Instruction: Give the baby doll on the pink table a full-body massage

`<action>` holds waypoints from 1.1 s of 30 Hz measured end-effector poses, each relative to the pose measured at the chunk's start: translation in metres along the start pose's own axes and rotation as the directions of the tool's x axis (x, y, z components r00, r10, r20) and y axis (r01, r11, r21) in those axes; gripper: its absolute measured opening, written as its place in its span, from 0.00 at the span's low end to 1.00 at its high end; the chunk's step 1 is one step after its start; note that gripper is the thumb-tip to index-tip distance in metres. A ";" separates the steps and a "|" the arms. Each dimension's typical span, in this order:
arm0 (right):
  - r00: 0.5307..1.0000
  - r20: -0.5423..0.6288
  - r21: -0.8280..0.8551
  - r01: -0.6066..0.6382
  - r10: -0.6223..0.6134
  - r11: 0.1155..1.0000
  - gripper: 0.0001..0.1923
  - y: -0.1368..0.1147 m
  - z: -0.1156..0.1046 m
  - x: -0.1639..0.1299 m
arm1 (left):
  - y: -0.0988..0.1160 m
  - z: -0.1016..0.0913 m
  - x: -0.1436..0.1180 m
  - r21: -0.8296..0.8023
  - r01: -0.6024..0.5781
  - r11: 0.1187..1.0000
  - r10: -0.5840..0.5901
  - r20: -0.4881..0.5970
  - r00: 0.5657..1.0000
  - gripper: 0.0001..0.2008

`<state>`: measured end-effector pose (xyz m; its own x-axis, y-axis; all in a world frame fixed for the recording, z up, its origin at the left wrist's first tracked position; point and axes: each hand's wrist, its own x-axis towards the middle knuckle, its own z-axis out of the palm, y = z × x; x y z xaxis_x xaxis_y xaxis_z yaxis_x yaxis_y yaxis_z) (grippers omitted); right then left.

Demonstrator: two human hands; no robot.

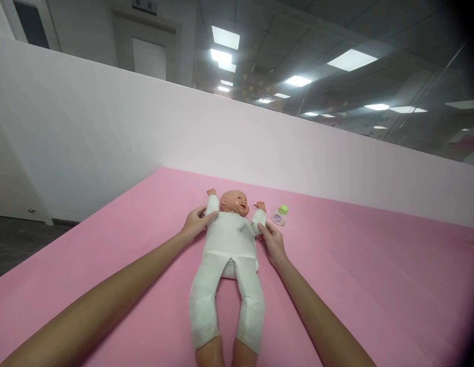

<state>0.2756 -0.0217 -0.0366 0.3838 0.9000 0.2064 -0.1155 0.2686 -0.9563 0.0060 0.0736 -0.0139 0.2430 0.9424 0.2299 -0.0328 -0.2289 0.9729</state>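
One raised arm (pixel 212 204) of doll (pixel 230 233) gripped by left hand (pixel 193 223); doll laid on its back on pink tabletop (pixel 336 265); its other arm (pixel 259 219) pinched by right hand (pixel 274 243); green-capped bottle (pixel 279 217) placed just beside that arm.

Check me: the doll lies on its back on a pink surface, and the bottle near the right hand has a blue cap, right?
Almost: the head view shows a green cap, not blue; the doll does lie on its back, the bottle near the right hand.
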 end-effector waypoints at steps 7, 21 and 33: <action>1.000 -0.031 -0.019 0.004 -0.005 1.000 0.24 -0.002 0.003 -0.002 | -0.006 -0.001 0.002 0.050 -0.025 0.998 0.024 0.017 1.000 0.25; 0.999 -0.032 -0.016 0.022 -0.023 1.000 0.18 0.005 -0.001 0.002 | -0.009 0.000 0.004 0.194 -0.148 0.970 0.141 0.050 0.989 0.14; 1.000 0.007 -0.038 0.025 -0.025 0.999 0.17 -0.001 0.001 -0.002 | -0.018 -0.002 0.009 0.192 -0.219 0.957 0.217 0.030 0.976 0.18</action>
<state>0.2739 -0.0233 -0.0360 0.3798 0.8957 0.2313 -0.0706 0.2774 -0.9582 0.0074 0.0870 -0.0293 0.2589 0.8626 0.4347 0.1015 -0.4718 0.8759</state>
